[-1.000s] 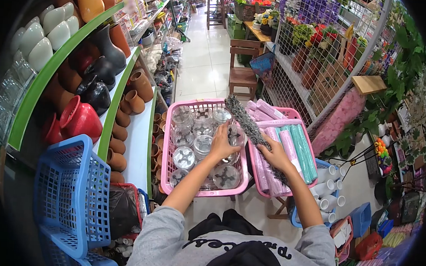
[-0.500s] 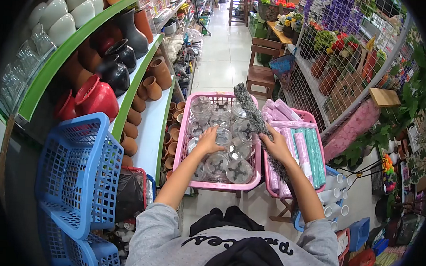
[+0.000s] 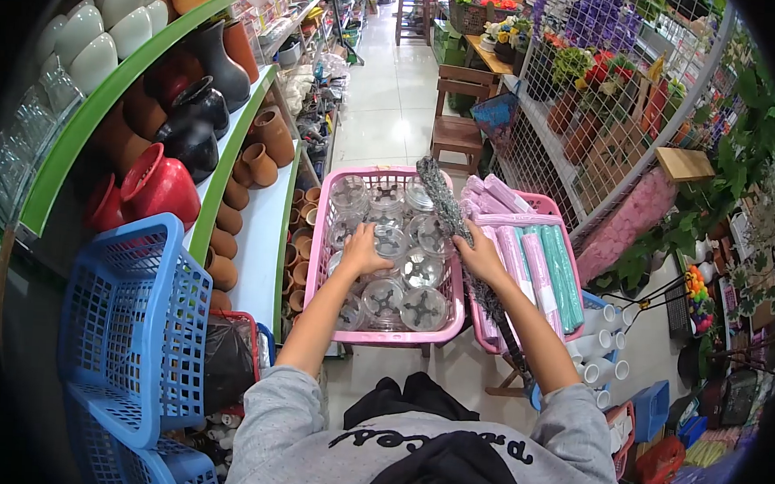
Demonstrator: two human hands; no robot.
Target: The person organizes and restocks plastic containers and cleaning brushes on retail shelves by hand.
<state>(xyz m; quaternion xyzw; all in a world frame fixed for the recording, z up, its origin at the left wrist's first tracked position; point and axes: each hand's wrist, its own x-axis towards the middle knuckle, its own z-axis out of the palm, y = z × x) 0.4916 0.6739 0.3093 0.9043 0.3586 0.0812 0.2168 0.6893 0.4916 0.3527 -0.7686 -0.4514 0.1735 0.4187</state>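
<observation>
My left hand (image 3: 365,251) is over a pink plastic basket (image 3: 314,278) full of clear round plastic jars. Its thumb and fingers curve around the side of one clear plastic jar (image 3: 389,241), with some fingertips hidden. In my right hand (image 3: 481,254) is a grey fluffy duster (image 3: 440,194), gripped partway along and slanting across the right rim of that basket. The duster's dark lower end runs down beneath my right forearm. Just right of this hand stands a second pink basket (image 3: 578,283), holding wrapped pink and teal packs (image 3: 548,272).
Shelves at left carry red, black and clay pots (image 3: 167,187). Stacked blue baskets (image 3: 134,316) stand at lower left. A wooden chair (image 3: 456,133) is ahead, beside a white wire rack (image 3: 620,158) with flowers. White cylindrical pots (image 3: 605,345) are at lower right.
The view has shifted slightly. My left hand has moved a little left, its fingers more curled around the jar. My right hand still grips the duster, which has tilted slightly.
</observation>
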